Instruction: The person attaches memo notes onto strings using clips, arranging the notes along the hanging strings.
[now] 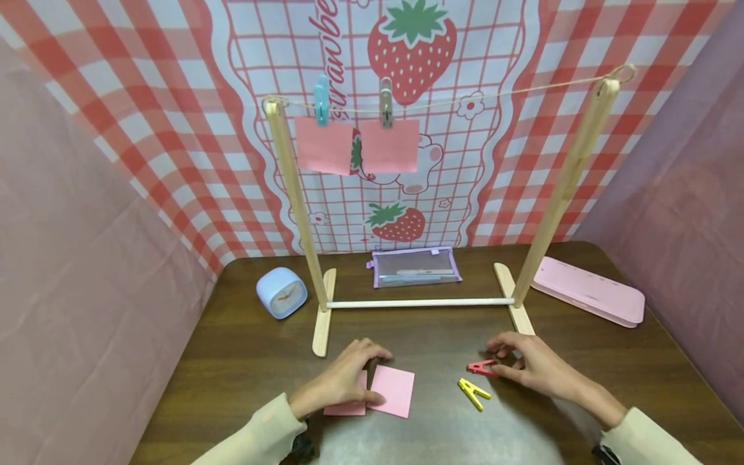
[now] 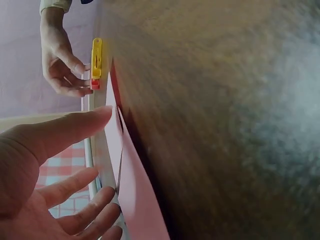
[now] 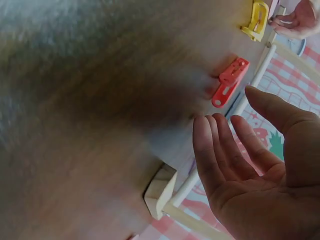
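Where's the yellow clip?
In the head view, the yellow clip lies on the table right of the pink papers, just below the red clip by the right hand.

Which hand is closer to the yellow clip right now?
Right. The right hand is just to the right of the yellow clip and slightly beyond it; the left hand is farther off, to its left, at the pink notes.
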{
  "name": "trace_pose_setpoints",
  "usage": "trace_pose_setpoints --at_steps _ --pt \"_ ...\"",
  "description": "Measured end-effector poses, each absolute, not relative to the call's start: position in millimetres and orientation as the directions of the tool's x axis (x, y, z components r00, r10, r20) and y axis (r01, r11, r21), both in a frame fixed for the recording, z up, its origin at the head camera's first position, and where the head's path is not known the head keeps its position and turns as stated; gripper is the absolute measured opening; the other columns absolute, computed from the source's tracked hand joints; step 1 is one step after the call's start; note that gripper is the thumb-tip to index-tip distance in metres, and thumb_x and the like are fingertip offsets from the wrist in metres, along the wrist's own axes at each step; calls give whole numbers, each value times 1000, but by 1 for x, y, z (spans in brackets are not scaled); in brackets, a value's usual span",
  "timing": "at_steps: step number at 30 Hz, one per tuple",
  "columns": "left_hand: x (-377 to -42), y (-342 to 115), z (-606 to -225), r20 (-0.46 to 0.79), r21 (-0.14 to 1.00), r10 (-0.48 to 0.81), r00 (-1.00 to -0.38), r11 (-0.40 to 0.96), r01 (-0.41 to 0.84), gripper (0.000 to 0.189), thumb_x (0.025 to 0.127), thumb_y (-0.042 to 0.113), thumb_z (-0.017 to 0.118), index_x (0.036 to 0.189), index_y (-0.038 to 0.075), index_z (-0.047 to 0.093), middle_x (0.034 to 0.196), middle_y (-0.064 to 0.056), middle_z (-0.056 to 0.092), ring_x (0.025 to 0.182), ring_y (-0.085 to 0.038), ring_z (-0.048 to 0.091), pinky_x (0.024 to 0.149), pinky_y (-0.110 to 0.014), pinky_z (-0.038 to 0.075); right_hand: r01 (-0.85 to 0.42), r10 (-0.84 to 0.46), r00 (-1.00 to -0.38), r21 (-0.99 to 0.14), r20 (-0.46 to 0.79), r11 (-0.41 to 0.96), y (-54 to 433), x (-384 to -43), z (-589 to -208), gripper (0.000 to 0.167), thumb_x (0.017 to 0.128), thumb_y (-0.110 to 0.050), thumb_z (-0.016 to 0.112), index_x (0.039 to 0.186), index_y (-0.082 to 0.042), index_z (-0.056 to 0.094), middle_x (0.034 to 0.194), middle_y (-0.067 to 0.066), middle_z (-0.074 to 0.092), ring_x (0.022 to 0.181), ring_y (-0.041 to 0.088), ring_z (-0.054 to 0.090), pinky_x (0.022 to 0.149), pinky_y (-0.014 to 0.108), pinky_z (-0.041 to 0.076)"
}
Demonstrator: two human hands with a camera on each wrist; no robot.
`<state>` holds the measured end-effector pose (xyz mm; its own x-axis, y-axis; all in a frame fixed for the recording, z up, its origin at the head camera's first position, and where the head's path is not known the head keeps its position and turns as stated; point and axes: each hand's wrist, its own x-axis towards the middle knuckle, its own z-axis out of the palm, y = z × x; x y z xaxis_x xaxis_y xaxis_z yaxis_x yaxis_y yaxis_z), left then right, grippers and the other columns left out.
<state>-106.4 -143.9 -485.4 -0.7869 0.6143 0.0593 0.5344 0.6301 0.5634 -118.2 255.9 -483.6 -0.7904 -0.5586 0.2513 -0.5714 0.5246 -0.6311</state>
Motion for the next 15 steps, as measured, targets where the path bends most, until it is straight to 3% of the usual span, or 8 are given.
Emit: trace_pose_setpoints --at_steps 15 --pt "-106 -142 -488 16 553 599 -801 662 506 61 71 25 96 126 13 73 117 -1 63 109 -15 52 97 -32 45 -584 -578 -778 -623 248 520 257 -120 -490 30 84 -9 85 111 -5 73 100 5 77 88 3 67 63 22 59"
